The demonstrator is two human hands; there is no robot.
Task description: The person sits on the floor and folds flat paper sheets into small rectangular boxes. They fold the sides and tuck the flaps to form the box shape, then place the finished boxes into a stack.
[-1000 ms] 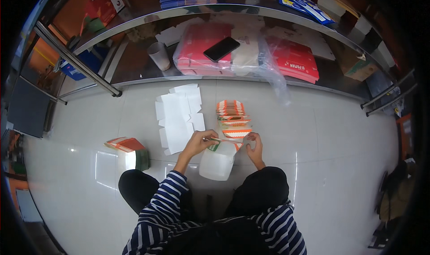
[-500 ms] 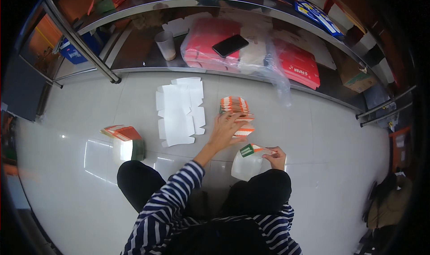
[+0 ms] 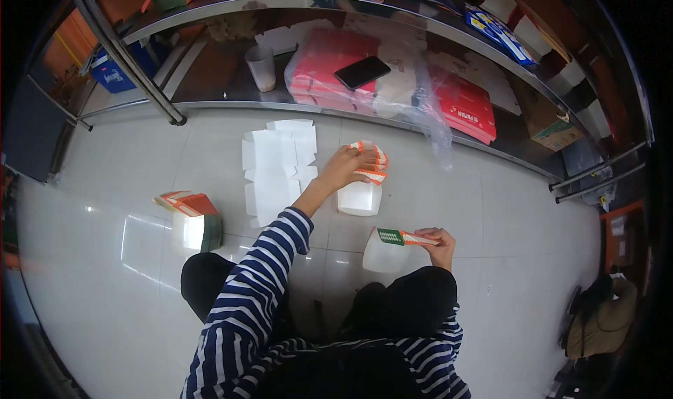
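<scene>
On the floor ahead of me stands a nested stack of folded paper food boxes [image 3: 360, 198], white inside with orange-patterned rims. My left hand [image 3: 342, 168] grips it from above, fingers over the orange flaps and thumb at the near side. Close to my right knee is a single paper food box [image 3: 385, 256], its white inside showing and its band green and orange. My right hand [image 3: 440, 246] pinches the orange end of that band between thumb and fingers. Flat white die-cut cardboard blanks [image 3: 275, 168] lie left of the stack.
Another nested stack of boxes [image 3: 198, 229] stands by my left knee. Beyond the floor is a metal shelf [image 3: 231, 107] with a plastic cup [image 3: 262, 70], a black phone [image 3: 362, 72] and red packs [image 3: 329, 66] under clear plastic. A bag [image 3: 608, 315] sits far right.
My left hand has moved a little away from me and closed around the stack, whose white inside now shows. The box at my right hand has turned, its band now stretched out straighter.
</scene>
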